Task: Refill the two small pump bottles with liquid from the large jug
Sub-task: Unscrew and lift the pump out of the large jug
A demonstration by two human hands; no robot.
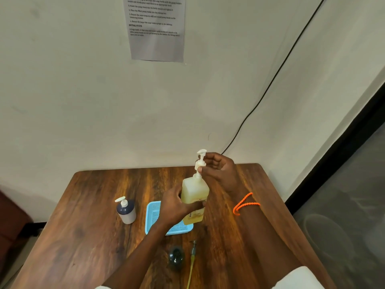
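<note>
**Yellow bottle held above the tray, pump gripped at the collar**

A squarish translucent bottle (194, 197) of yellow liquid is held upright above the blue tray (153, 215), over the middle of the desk (100, 205). Its body is wrapped by the left hand (174, 207); its white pump (200, 161) is pinched at the collar by the fingers of the right hand (218, 170). The bottle looks nearly full, so it is judged fairly heavy, and its plastic walls likely give under a squeeze; any spilled soap would make it slippery. The flat sides are best gripped low, and the collar rather than the thin stem turned.

Counted: one yellow bottle, one grey pump bottle (126, 211) at left, one dark open bottle (176, 257) near the front edge, one loose pump (192, 259) with tube beside it, and one tray.
</note>
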